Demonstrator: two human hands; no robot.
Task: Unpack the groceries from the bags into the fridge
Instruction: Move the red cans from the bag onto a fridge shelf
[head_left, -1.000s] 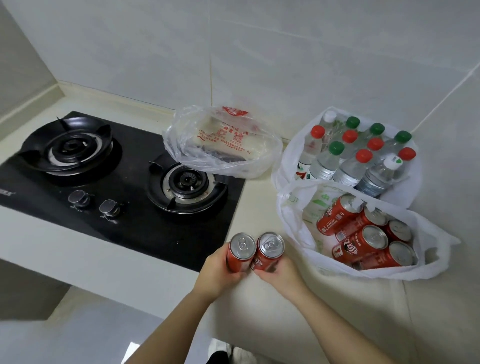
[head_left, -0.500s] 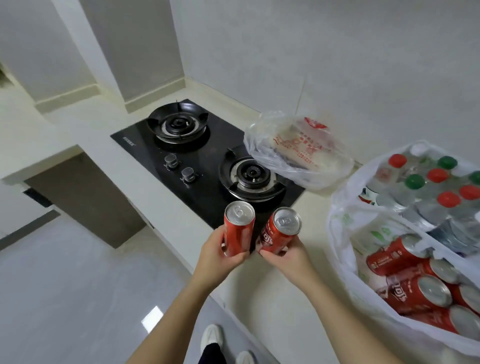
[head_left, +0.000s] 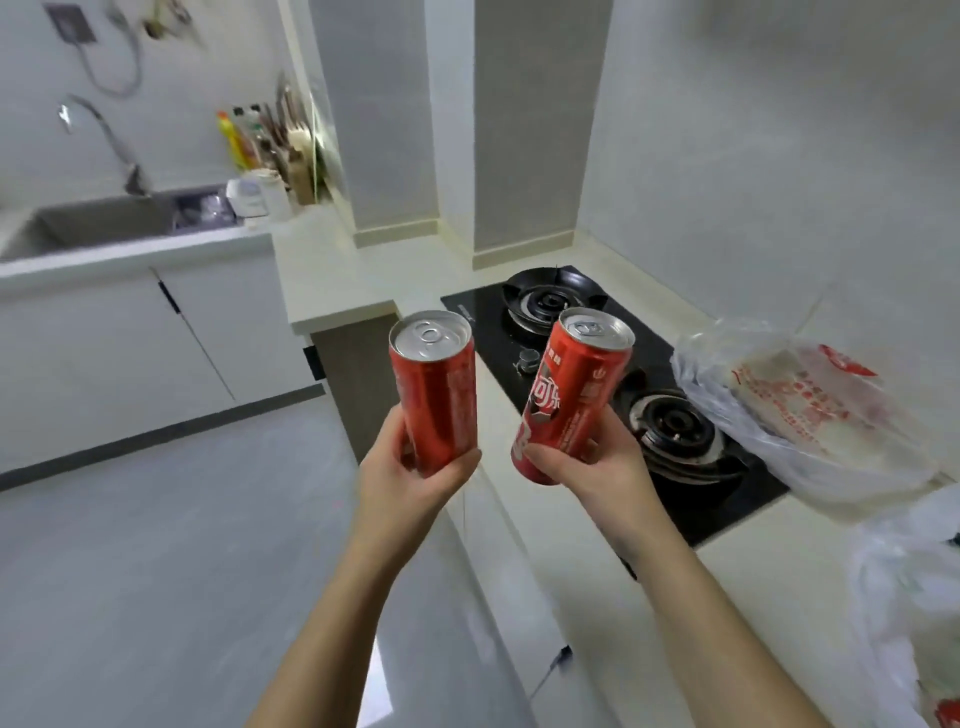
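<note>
Left hand (head_left: 410, 483) grips red soda can (head_left: 436, 395) by its base, upright, just left of gas hob (head_left: 485, 332). Right hand (head_left: 592, 467) grips second can (head_left: 571, 395) low, tilted, over hob's front. Risk: the low holds could let a can slip while carrying. Fridge unseen.

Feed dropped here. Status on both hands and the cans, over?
Left grip holds upright cola can. Right grip holds tilted cola can. Fridge not in view.

My left hand (head_left: 410, 483): raised ahead of me, fingers and thumb curled round the base of the left can (head_left: 435, 395). My right hand (head_left: 597, 467): alongside, apart, gripping the right can (head_left: 571, 395) low down. Forearms: bare, reaching forward.
</note>
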